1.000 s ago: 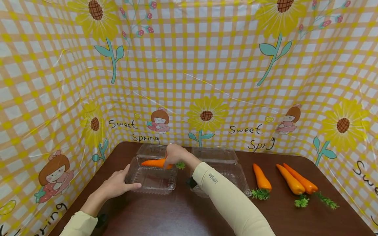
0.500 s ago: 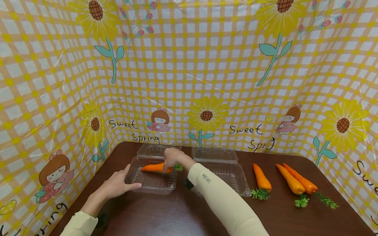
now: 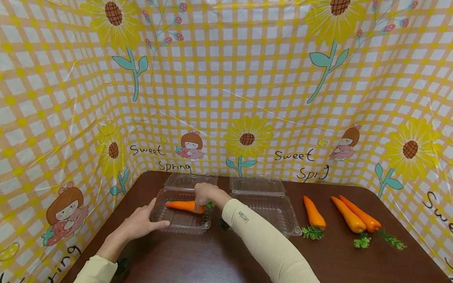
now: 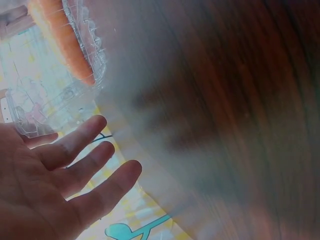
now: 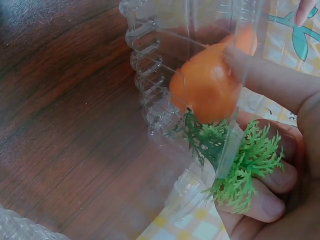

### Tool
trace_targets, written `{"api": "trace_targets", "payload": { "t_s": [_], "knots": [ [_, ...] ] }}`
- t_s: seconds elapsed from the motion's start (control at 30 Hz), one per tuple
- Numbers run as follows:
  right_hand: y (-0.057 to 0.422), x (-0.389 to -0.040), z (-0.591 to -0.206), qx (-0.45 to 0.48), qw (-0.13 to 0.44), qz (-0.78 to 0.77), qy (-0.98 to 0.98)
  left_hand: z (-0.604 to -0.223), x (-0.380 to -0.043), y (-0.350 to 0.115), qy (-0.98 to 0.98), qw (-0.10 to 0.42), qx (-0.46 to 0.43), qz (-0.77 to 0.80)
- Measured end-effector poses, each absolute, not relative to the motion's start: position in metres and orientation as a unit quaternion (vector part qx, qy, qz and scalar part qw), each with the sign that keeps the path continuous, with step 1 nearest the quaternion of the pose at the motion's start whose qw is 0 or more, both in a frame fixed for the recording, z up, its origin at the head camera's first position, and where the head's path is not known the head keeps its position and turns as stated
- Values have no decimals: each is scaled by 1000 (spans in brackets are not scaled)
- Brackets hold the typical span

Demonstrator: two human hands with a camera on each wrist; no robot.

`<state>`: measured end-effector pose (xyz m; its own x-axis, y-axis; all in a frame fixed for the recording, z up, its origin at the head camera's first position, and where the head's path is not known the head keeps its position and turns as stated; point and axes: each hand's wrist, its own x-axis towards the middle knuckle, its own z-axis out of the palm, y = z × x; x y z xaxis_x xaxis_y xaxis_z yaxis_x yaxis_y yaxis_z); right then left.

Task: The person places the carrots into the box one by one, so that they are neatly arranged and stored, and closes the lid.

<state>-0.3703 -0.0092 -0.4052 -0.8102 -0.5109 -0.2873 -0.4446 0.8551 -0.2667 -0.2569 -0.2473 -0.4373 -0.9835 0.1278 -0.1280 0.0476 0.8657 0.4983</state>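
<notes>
An orange carrot with green leaves lies sideways inside the left clear plastic container, its tip to the left. My right hand reaches into that container and grips the carrot near its leafy end. In the right wrist view the thumb and fingers hold the thick end of the carrot, with the leaves hanging over the wall. At the container's left side my left hand has its fingers spread and relaxed. Whether its fingertips touch the rim, I cannot tell.
A second clear container with its lid raised stands to the right, partly behind my right sleeve. Farther right on the brown table lie a carrot and two more carrots side by side. A checked cloth hangs behind.
My right hand has lowered the carrot and drawn it slightly nearer, from the container's back edge toward its middle. The left hand has stayed where it was.
</notes>
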Motion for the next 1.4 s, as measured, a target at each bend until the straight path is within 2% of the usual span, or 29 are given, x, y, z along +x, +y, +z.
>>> {"api": "trace_targets", "payload": {
  "t_s": [0.57, 1.4],
  "knots": [
    [-11, -367, -408, -238, 178, -89, 951, -448, -257, -251, 961, 81, 37, 263],
    [-10, -367, -406, -224, 169, -92, 955, -441, -254, -246, 962, 77, 43, 258]
  ]
}}
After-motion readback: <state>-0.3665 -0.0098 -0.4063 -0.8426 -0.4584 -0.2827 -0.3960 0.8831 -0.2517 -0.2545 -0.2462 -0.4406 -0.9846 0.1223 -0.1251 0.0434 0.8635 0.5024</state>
